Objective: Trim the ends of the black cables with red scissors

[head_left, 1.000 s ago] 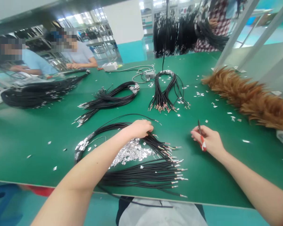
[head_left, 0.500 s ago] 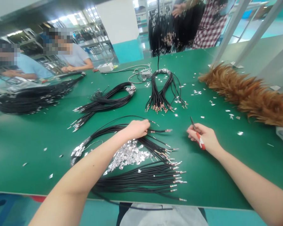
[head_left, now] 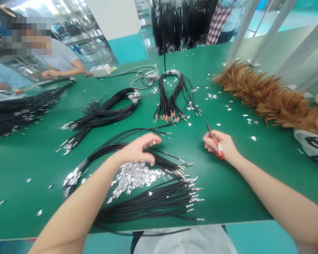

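My left hand is open, thumb and fingers apart, above a bundle of black cables with bare, copper-coloured ends. Small silver foil scraps show by its fingertips. Below it lies a heap of foil scraps. More cable ends of the bundle fan out nearer the table's front edge, and foil wraps its bend at the left. To the right, my right hand is closed around small red-handled scissors, their dark tip pointing up and away. The scissors are apart from the cables.
Two looped cable bundles, one at the left and one farther back, lie on the green table. A brown feather duster lies at the right. Behind are a power strip, hanging cables and co-workers.
My left hand has opened and let go of the cable it held, which now lies among the others. My right hand still grips the scissors. The view has shifted slightly.
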{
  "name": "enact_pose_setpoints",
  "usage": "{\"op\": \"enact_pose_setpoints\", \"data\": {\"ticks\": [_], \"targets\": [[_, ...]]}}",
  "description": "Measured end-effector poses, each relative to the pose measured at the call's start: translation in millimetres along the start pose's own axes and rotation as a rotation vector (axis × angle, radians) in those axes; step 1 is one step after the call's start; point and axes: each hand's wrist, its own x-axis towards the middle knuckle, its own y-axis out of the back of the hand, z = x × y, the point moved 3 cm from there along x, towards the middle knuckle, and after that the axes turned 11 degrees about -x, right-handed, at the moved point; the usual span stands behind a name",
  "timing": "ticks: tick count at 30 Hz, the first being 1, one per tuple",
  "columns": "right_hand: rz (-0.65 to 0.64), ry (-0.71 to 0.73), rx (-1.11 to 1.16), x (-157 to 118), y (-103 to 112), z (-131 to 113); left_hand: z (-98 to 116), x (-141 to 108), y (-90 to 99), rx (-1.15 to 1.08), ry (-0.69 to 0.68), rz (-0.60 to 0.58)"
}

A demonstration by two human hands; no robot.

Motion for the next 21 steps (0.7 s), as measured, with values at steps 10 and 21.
{"op": "enact_pose_setpoints", "data": {"ticks": [10,21], "targets": [[0.02,-0.027,0.002,1.9,1.2,-1.4,18.3,7.2,-17.8,0.223,0.04,0.046],[-0.006,-0.02,0.008,2.6,2.6,-0.9,-47.4,69.8,28.9,0.191,0.45,0.719]]}}
